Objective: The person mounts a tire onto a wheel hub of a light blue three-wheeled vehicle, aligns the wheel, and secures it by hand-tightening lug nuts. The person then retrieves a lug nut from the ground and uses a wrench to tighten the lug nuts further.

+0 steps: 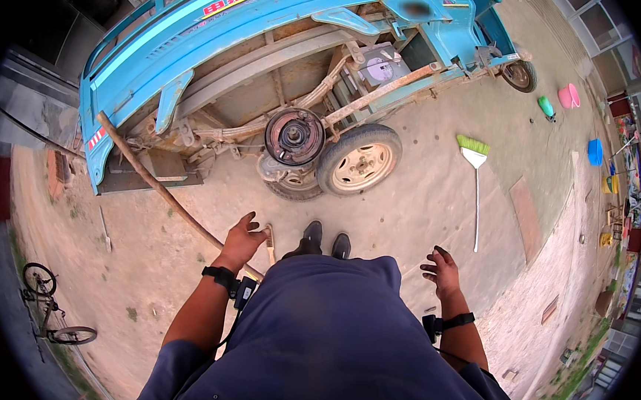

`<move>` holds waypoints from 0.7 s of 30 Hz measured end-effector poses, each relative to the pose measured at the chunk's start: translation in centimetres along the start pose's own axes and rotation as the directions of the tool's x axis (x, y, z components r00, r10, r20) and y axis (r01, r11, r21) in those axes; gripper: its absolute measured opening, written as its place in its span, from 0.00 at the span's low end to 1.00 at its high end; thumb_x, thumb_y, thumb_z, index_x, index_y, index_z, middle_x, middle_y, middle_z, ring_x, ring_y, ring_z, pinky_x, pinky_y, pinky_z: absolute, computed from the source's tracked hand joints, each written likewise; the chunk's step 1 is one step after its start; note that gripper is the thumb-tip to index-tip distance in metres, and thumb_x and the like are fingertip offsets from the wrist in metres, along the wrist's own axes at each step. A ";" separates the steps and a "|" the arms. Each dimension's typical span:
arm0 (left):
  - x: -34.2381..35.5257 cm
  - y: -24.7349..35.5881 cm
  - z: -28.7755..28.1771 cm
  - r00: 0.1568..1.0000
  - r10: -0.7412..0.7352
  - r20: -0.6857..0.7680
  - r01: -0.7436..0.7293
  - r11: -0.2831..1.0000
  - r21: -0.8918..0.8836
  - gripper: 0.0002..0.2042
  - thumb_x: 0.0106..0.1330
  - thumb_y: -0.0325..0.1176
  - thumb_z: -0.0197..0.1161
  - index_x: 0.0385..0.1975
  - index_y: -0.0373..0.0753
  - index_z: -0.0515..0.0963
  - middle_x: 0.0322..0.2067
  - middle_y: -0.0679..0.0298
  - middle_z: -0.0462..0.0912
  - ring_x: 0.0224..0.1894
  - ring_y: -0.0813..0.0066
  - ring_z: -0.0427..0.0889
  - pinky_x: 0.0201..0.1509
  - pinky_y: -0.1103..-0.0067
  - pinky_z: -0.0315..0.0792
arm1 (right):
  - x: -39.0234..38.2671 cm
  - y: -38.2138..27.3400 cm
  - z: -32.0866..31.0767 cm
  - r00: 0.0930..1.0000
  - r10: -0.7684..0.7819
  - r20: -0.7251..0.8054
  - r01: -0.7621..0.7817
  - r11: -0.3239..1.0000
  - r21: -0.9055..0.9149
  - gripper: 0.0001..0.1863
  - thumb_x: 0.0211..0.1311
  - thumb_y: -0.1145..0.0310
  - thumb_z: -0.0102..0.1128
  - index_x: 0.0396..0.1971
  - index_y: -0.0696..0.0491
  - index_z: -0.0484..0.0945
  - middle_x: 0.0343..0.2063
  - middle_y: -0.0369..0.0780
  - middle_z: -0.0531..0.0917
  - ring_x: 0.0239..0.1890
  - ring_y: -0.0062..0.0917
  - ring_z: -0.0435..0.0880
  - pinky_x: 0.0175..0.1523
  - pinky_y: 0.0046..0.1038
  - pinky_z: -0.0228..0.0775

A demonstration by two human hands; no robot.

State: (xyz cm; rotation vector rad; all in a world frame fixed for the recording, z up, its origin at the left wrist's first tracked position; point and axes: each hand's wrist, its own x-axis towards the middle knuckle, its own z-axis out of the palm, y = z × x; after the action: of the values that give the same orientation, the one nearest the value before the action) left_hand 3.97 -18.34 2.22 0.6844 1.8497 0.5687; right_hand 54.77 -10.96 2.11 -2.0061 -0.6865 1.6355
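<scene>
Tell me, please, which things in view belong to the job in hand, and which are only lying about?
Likely the job: blue vehicle, exposed hub, tilted wheel beside it, brush-like tool at the left hand; possibly the wooden pole.

Seemingly just around: broom, pink bucket, blue container, flat brown board.

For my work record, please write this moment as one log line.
left hand: near brush, contact unclear | right hand: no object visible | wheel: beside exposed hub | blue vehicle: in front
</scene>
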 end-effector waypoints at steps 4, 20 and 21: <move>0.6 -0.5 -0.6 1.000 0.014 -0.017 -0.014 1.000 -0.003 0.40 0.62 0.40 0.69 0.69 0.30 0.57 0.59 0.41 0.74 0.54 0.61 0.83 0.57 0.73 0.75 | 0.1 -0.9 1.3 1.000 -0.021 0.007 0.021 1.000 -0.001 0.31 0.66 0.56 0.60 0.65 0.52 0.66 0.49 0.43 0.79 0.38 0.31 0.86 0.39 0.31 0.77; 3.7 1.1 4.0 0.997 -0.044 -0.062 0.043 0.999 -0.009 0.40 0.61 0.40 0.69 0.68 0.29 0.58 0.57 0.44 0.77 0.52 0.61 0.83 0.56 0.73 0.76 | 7.8 -8.7 -2.0 0.999 -0.036 0.033 0.038 0.997 -0.062 0.32 0.65 0.51 0.62 0.65 0.50 0.67 0.50 0.41 0.79 0.39 0.30 0.85 0.39 0.29 0.76; 3.7 1.8 4.8 0.995 -0.065 -0.075 0.064 0.998 -0.014 0.39 0.61 0.40 0.69 0.68 0.29 0.58 0.57 0.44 0.77 0.52 0.61 0.83 0.56 0.73 0.76 | 9.1 -9.5 -2.5 0.998 -0.037 0.045 0.040 0.996 -0.077 0.32 0.65 0.51 0.62 0.65 0.50 0.67 0.50 0.42 0.79 0.39 0.31 0.85 0.39 0.29 0.76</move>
State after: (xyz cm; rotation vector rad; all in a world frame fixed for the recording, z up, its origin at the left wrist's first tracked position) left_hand 7.66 -14.18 -0.74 0.6005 1.9303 0.5696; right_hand 57.95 2.03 1.70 -2.0035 -0.8108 1.6578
